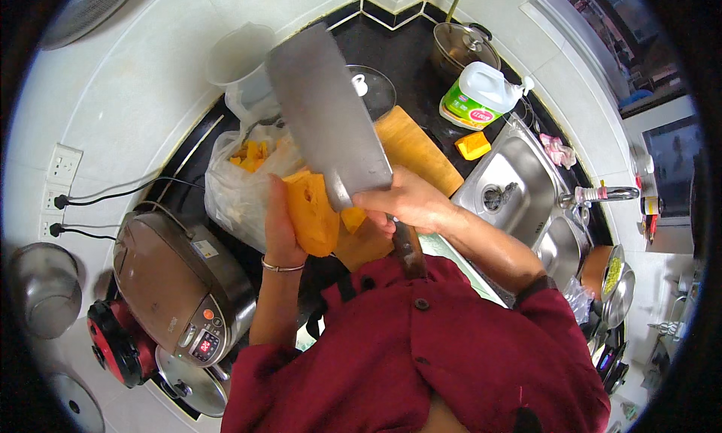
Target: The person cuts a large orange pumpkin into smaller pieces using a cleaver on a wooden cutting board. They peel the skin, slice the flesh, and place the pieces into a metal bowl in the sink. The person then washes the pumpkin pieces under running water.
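My left hand (282, 227) grips a large piece of orange pumpkin (313, 218) from its left side. In my right hand (409, 201) is a cleaver (330, 103), its broad blade raised and pointing away from me, over the counter. The blade's lower end overlaps the pumpkin piece in view; whether they touch I cannot tell. Beneath both hands lies a wooden cutting board (417, 148), partly hidden, and a smaller orange piece (353, 219) shows between the hands. A white plastic bag (240, 196) beside my left hand contains orange pumpkin scraps (251, 155).
Right of the board is a steel sink (522, 184), with a yellow-orange block (472, 146) and a detergent jug (479, 97) near it. A rice cooker (163, 280) stands at left, below a plugged-in cord (130, 190). Behind the bag is a plastic pitcher (240, 55).
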`<control>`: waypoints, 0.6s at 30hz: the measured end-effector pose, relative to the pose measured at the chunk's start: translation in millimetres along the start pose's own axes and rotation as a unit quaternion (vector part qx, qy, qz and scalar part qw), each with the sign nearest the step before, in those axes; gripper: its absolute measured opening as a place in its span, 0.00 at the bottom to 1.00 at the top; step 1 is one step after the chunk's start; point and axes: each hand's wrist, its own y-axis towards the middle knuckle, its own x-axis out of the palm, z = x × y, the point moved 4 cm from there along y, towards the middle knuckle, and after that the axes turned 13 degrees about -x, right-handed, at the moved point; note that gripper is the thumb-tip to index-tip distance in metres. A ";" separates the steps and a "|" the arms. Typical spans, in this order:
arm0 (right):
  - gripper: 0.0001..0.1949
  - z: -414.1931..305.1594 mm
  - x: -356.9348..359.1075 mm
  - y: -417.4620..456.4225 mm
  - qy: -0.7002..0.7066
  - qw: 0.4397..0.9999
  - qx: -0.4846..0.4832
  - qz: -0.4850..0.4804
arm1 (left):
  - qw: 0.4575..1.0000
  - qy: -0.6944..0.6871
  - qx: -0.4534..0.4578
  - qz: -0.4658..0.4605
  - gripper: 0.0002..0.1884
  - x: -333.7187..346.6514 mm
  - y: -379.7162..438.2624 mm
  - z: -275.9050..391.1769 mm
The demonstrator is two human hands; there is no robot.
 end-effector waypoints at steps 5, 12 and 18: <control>0.07 6.7 -0.5 -0.3 0.052 0.998 0.021 -0.041 | 0.999 0.027 -0.028 0.005 0.30 3.3 -2.7 2.4; 0.08 19.6 10.3 -1.0 0.089 0.996 0.007 0.010 | 0.999 0.042 -0.005 0.009 0.30 9.5 -3.5 -0.8; 0.11 25.4 19.4 1.8 0.110 0.992 0.005 0.055 | 0.998 0.009 0.064 0.027 0.29 11.1 0.7 -7.5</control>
